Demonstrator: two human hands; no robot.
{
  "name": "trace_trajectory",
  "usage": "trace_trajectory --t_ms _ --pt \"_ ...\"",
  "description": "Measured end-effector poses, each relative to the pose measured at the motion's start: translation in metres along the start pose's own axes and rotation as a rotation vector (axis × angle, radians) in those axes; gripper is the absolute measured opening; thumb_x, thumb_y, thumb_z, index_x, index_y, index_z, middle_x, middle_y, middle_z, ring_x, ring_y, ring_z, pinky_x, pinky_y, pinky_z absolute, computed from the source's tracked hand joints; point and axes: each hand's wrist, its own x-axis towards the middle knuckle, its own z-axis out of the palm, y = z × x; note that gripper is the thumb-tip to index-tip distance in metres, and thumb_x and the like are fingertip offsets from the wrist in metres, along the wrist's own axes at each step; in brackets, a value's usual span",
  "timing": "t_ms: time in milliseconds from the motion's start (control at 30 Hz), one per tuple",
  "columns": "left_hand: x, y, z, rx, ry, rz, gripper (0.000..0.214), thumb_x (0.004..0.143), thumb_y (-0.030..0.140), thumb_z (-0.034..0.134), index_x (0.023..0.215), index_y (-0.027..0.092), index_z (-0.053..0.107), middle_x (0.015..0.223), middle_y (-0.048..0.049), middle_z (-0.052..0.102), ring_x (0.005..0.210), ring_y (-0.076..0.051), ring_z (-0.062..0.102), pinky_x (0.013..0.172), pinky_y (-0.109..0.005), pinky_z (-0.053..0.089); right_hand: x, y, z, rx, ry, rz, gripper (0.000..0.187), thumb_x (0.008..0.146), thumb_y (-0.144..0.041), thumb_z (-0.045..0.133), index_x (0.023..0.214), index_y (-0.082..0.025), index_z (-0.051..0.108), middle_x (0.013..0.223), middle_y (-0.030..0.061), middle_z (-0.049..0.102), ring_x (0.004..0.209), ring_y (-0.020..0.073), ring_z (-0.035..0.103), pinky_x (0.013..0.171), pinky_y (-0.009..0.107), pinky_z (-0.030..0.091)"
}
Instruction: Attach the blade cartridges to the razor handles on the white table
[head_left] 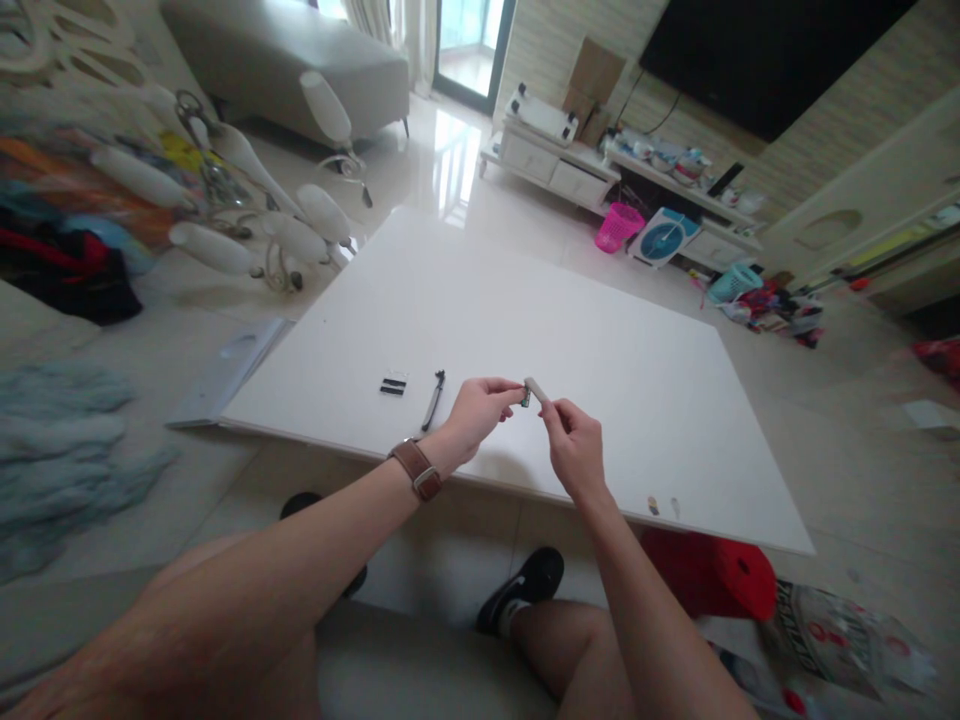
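My left hand (pixel 480 408), with a brown watch strap on its wrist, pinches a tiny dark and green part (pixel 526 398) over the large white board (pixel 637 380). My right hand (pixel 574 445) pinches a small pale grey stick-like piece (pixel 535 388) right beside that part, and the two pieces touch at their tips. Both hands hover just above the board's near edge. A thin black tool (pixel 433 400) lies on the board to the left of my left hand. Further left lies a small black and white packet (pixel 393 384).
Two tiny pieces (pixel 663 506) lie near the board's front right edge. A red roll (pixel 712 575) and a plastic bag (pixel 840 635) sit on the floor at right. A white chandelier (pixel 247 215) lies at back left, a pink basket (pixel 619 226) by the TV cabinet.
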Motion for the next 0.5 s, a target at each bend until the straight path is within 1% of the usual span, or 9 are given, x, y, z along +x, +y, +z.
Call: trace_trajectory --t_ms 100,167,333,400,500 --pt "-0.0008 0.0025 -0.0034 0.014 0.025 -0.009 0.012 0.068 0.024 0.076 0.073 0.014 0.074 0.069 -0.0047 0.066 0.058 -0.01 0.047 0.062 -0.029 0.039 -0.0005 0.0033 -0.0027 -0.005 -0.003 0.019 0.037 0.097 -0.042 0.052 0.07 -0.018 0.061 0.055 -0.0052 0.04 0.054 0.0116 0.035 0.054 0.029 0.024" --pt "-0.0011 0.0025 -0.0021 0.008 0.023 -0.01 0.012 0.068 0.024 0.076 0.074 0.014 0.074 0.07 -0.0046 0.067 0.058 -0.01 0.047 0.062 -0.029 0.039 -0.0005 0.0022 -0.0021 -0.002 -0.009 0.02 0.037 0.097 -0.042 0.052 0.071 -0.018 0.061 0.055 -0.0053 0.039 0.054 0.0115 0.035 0.054 0.029 0.024" --pt "-0.002 -0.0013 0.0049 -0.004 -0.038 -0.004 0.011 0.069 0.022 0.072 0.076 0.014 0.075 0.073 -0.0044 0.068 0.058 -0.009 0.047 0.062 -0.029 0.038 0.0003 -0.0042 0.0035 0.019 -0.02 -0.015 0.038 0.098 -0.042 0.052 0.069 -0.018 0.058 0.057 -0.005 0.042 0.054 0.0106 0.036 0.055 0.028 0.025" --pt "-0.0023 -0.0012 0.0034 0.011 -0.041 -0.008 0.012 0.069 0.023 0.073 0.076 0.014 0.075 0.073 -0.0042 0.068 0.058 -0.009 0.047 0.062 -0.028 0.038 0.0003 -0.003 0.0032 0.02 -0.01 -0.018 0.038 0.097 -0.042 0.052 0.068 -0.018 0.058 0.057 -0.0051 0.042 0.054 0.0104 0.035 0.055 0.028 0.025" --pt "-0.0024 0.0015 -0.0022 0.03 -0.008 -0.014 0.012 0.069 0.025 0.074 0.074 0.014 0.074 0.072 -0.0038 0.068 0.058 -0.01 0.047 0.062 -0.028 0.039 -0.0004 0.0021 -0.0005 0.017 0.005 0.003 0.038 0.097 -0.042 0.052 0.069 -0.018 0.058 0.055 -0.0056 0.039 0.054 0.0105 0.035 0.054 0.028 0.024"
